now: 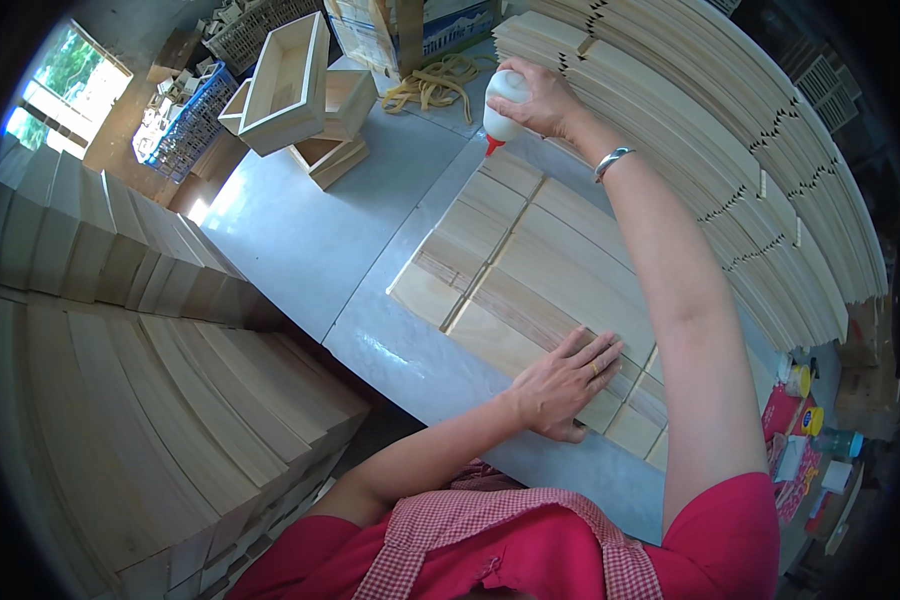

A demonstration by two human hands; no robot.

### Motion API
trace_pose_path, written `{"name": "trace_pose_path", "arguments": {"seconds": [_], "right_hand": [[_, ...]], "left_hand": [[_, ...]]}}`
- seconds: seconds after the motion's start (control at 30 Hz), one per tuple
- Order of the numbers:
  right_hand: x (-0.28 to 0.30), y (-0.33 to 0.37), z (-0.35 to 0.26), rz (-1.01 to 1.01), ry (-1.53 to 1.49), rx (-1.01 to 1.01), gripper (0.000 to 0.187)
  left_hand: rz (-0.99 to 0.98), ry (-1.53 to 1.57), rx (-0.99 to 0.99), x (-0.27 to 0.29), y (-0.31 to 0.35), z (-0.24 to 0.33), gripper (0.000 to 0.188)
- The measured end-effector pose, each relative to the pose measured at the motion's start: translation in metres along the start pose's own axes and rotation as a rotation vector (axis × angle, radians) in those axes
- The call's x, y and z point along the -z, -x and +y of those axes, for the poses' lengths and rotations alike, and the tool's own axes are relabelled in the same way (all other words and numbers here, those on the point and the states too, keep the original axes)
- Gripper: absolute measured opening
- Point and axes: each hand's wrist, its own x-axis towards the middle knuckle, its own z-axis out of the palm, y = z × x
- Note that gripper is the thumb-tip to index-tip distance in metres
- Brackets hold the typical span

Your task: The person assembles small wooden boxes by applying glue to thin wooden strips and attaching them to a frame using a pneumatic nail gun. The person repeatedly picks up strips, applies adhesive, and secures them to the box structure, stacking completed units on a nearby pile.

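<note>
My right hand (542, 97) reaches to the far side of the work surface and grips a white squeeze bottle (507, 90). The bottle is tipped down, its red nozzle (493, 146) at the far left corner of a flat wooden panel (560, 265). Grooves (492, 255) run across this panel and split it into sections. Flat on the near part of the panel rests my left hand (567, 385), fingers stretched out, holding nothing. I cannot tell whether the nozzle touches the wood.
Stacked wooden boards (690, 130) stand along the right and far side. More piled boards (160, 420) fill the left. Open wooden boxes (295, 90) sit at the far left, near yellow straps (435, 83) and a blue basket (180, 125). Small jars (800, 380) stand at right.
</note>
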Motion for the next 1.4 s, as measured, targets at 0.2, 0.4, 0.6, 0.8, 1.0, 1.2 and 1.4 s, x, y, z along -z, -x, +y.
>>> {"name": "trace_pose_path", "arguments": {"seconds": [0.2, 0.4, 0.6, 0.8, 1.0, 1.2, 1.4], "right_hand": [[0.003, 0.002, 0.006, 0.052, 0.051, 0.008, 0.057], [0.001, 0.009, 0.0, 0.078, 0.067, 0.004, 0.057], [0.012, 0.031, -0.006, 0.083, -0.079, -0.073, 0.056], [0.021, 0.11, -0.065, 0.17, -0.659, -0.293, 0.044], [0.031, 0.245, -0.088, 0.626, -0.879, -0.438, 0.036], [0.093, 0.397, -0.1, 1.014, -0.626, -0.493, 0.042], [0.169, 0.569, -0.078, 1.479, -0.211, -0.602, 0.045]], "left_hand": [[0.004, 0.008, -0.007, 0.001, 0.0, 0.0, 0.102], [0.011, 0.012, 0.002, 0.001, 0.001, -0.001, 0.103], [0.033, 0.004, -0.019, -0.004, 0.002, -0.002, 0.105], [0.074, -0.004, -0.041, -0.009, 0.007, -0.003, 0.104], [0.049, 0.055, -0.068, -0.01, 0.003, 0.0, 0.096], [0.13, -0.086, 0.021, -0.007, -0.004, 0.007, 0.092], [0.095, -0.164, -0.047, -0.014, -0.015, 0.019, 0.093]]}}
